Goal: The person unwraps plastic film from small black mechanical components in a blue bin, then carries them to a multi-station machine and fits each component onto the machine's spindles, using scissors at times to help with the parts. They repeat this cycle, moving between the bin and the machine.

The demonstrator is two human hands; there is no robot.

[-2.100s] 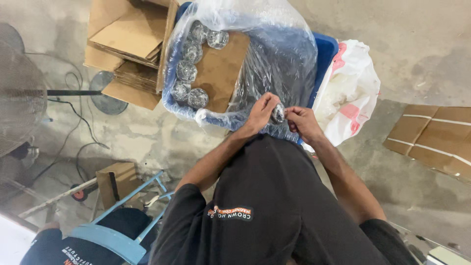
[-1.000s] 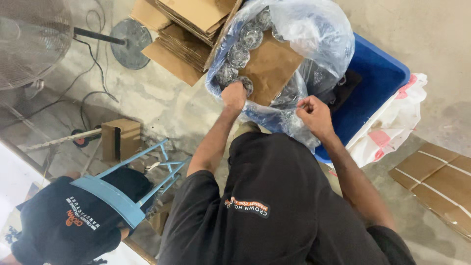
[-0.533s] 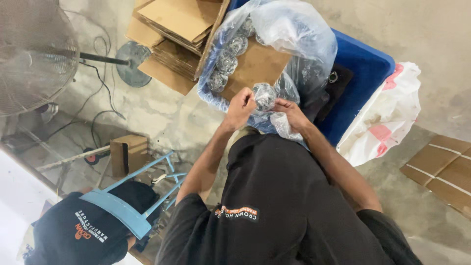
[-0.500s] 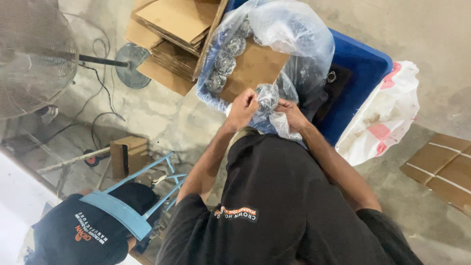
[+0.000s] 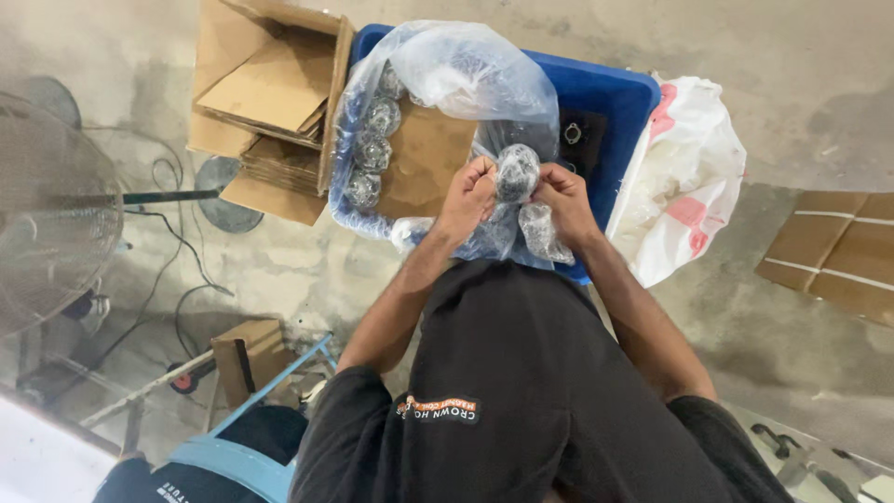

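**Hands pinch a wrapped round part over the blue bin**

Hands meet in front of the blue bin [image 5: 610,102], which stands on the concrete floor [image 5: 801,56] and serves as the landmark for everything else. The left hand [image 5: 468,194] and the right hand [image 5: 562,197] are both closed in a pinch on one small round part in clear wrap [image 5: 518,172], held between them just above the near rim of the bin. Fingers of each hand grip the wrap from either side; a loose tail of the same wrap hangs down below the right hand.

Inside the bin, on its left half, sits a big clear plastic bag [image 5: 466,74], open and puffed up. A brown cardboard sheet [image 5: 424,172] lies inside the bag, and a row of round shiny parts [image 5: 372,140] runs along the sheet's left edge, each in its own wrap.

Touching the bin's left side is an open cardboard box [image 5: 265,84] with flat cardboard stacked in and under it. Against the bin's right side leans a white bag with red print [image 5: 684,177]. Further right of the bin, well apart, flat cardboard [image 5: 833,251] lies on the floor. Far to the left of the bin stands a fan with a wire guard [image 5: 51,214], its cable trailing over the floor.
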